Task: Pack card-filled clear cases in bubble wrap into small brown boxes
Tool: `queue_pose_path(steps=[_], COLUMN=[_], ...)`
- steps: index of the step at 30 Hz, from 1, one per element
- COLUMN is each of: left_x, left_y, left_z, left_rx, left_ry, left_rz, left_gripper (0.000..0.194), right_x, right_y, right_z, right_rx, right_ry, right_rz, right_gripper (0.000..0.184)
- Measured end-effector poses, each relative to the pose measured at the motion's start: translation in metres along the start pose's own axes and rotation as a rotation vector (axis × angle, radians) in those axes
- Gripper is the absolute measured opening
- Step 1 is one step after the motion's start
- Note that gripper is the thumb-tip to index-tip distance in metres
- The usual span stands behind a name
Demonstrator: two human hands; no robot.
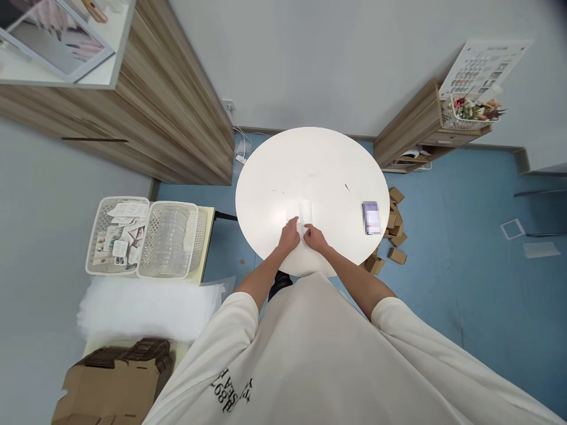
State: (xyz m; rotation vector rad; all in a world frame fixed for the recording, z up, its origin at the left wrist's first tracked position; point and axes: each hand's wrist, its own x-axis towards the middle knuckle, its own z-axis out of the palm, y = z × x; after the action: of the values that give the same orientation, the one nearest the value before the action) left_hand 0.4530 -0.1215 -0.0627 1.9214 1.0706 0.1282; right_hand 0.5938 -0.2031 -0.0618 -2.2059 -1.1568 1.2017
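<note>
On the white round table (310, 159) in front of me lies a small, pale, translucent sheet or sleeve (305, 211), hard to make out against the white top. My left hand (290, 234) is at its left side, fingers bent and closed at its near edge. Close by on the right, my right hand (315, 237) is curled, with thumb and index finger pinching the same near edge. Whatever may lie inside the pale piece cannot be seen.
A phone-like item (371, 218), partly blurred, lies at the table's right side. Small cardboard boxes (397, 255) are heaped on the floor beyond. To the left are a basket of clear plastic pieces (192, 239), a stack of white sheets (146, 310) and flat cardboard (110, 389).
</note>
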Motion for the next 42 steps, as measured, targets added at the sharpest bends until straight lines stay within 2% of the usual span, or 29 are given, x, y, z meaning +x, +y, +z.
queue_pose_path(steps=[3,5,9,14,16,19,25,32,35,42], left_x=[-0.007,-0.01,-0.007,0.007,0.012,0.015,0.015,0.017,0.018,0.021], left_y=[-0.005,-0.009,-0.016,-0.016,-0.015,-0.013,-0.017,-0.005,0.003,0.011], left_z=[-0.004,-0.006,-0.005,-0.004,-0.004,-0.003,0.001,0.007,0.01,0.016], left_rx=[0.074,0.07,-0.033,-0.147,-0.179,-0.221,-0.318,-0.208,-0.182,-0.145], left_ry=[0.138,0.153,0.092,0.014,-0.008,-0.029,0.051,-0.035,-0.041,-0.079], left_rz=[-0.136,-0.292,-0.535,-0.746,-0.78,-0.77,-0.723,-0.492,-0.461,-0.444], left_gripper=[0.056,0.051,0.045,0.039,0.03,0.024,0.036,0.018,0.017,0.018], right_x=[0.0,0.002,0.009,0.012,0.012,0.012,0.011,0.008,0.008,0.004], right_y=[-0.002,-0.004,-0.01,-0.014,-0.015,-0.016,-0.019,-0.014,-0.009,0.009], right_z=[0.001,0.003,0.01,0.016,0.017,0.018,0.017,0.018,0.019,0.018], right_rx=[-0.097,-0.166,-0.262,-0.316,-0.331,-0.35,-0.349,-0.369,-0.376,-0.224], right_ry=[0.011,0.013,0.019,0.021,0.019,0.023,0.017,0.078,0.118,0.096], right_rz=[-0.028,-0.003,0.07,0.104,0.11,0.13,0.13,0.077,0.052,-0.023], right_gripper=[0.042,0.039,0.033,0.029,0.029,0.028,0.028,0.03,0.031,0.044])
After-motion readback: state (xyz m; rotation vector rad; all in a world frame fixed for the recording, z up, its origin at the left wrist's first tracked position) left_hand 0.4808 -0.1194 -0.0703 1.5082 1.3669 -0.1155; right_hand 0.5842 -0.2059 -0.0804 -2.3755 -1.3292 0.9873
